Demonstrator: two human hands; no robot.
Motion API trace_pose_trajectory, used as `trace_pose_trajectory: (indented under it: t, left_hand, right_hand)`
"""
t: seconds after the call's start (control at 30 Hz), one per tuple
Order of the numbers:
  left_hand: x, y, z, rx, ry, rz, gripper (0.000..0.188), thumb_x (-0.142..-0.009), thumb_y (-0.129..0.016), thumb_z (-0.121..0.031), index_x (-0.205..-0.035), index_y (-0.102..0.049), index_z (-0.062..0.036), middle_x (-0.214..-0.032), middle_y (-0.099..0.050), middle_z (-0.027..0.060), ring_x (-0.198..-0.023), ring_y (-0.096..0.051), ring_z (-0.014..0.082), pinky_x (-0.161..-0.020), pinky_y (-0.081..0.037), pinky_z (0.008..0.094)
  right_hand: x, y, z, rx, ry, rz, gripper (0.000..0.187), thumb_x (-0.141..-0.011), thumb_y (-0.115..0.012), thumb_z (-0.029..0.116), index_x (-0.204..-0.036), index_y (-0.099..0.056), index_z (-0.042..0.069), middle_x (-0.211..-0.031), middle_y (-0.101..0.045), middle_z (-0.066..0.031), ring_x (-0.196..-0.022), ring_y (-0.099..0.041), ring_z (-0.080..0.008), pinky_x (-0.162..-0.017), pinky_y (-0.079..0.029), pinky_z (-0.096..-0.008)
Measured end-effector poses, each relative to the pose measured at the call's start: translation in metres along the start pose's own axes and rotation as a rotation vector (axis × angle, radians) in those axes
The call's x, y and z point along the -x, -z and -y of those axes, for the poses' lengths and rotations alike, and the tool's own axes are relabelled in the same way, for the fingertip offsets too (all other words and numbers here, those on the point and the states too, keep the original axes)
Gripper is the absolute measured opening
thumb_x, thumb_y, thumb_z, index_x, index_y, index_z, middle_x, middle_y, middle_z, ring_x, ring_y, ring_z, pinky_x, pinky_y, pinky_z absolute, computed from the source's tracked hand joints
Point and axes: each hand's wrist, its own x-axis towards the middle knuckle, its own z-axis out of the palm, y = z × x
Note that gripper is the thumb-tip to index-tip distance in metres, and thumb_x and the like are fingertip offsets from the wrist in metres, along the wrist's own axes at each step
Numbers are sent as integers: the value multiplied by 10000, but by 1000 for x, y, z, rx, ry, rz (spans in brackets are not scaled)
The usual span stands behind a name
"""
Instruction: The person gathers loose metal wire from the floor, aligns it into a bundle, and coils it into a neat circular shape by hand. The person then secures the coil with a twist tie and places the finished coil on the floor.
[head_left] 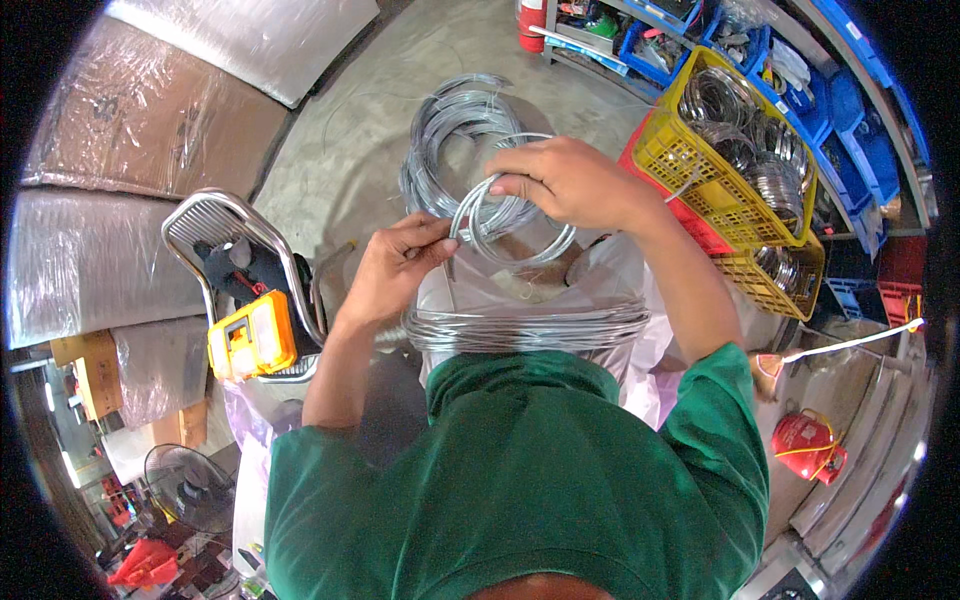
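Between my hands I hold a small coil of silvery wire above the floor. My left hand pinches the coil's left side near the wire's end. Over its top, my right hand has its fingers closed round the strands. Beyond the small coil, a larger loose bundle of wire coils lies on the concrete floor, partly covered by my hands. Across my lap, close to my green shirt, rests another wide coil of wire on pale plastic sheeting.
Yellow crates filled with wire rings stand on the right, before shelves of blue bins. A metal-framed chair bearing an orange case stands on the left, near plastic-wrapped boxes. A red gas cylinder is at lower right.
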Motion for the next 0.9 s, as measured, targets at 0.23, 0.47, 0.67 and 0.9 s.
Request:
trace_pose_trajectory:
  t: [0.23, 0.47, 0.67, 0.9]
  left_hand:
    - [-11, -62, 8, 653, 204, -336, 207, -937, -661, -86, -1077, -696, 63, -981, -710, 100, -906, -671, 158, -842, -565, 322]
    - [-15, -80, 23, 1122, 199, -313, 234, -953, -605, -68, -1139, -661, 63, -1021, -712, 138, -952, -690, 223, -858, -565, 349]
    - [-13, -65, 36, 1089, 230, -169, 258, -943, -597, -52, -1158, -643, 82, -1061, -704, 182, -1007, -688, 260, -878, -569, 356]
    - [-22, -57, 88, 1096, -61, 159, 299, -895, -704, -160, -1120, -678, 35, -1016, -708, 187, -949, -703, 300, -846, -589, 418]
  right_hand:
    - [5, -15, -5, -16, -45, -147, 247, -958, -581, 274, -1061, -649, 60, -959, -678, -177, -900, -640, -396, -774, -496, -467]
    - [9, -34, -10, 156, -92, -236, 227, -942, -613, 273, -1084, -644, 99, -940, -688, -152, -862, -655, -376, -723, -516, -462]
    - [16, -46, -15, 225, -86, -258, 216, -921, -640, 262, -1090, -635, 128, -918, -687, -146, -772, -663, -366, -642, -522, -453]
    - [19, -67, -11, -70, -13, -376, 224, -946, -606, 261, -1077, -633, 82, -893, -688, -153, -781, -675, -371, -669, -529, -443]
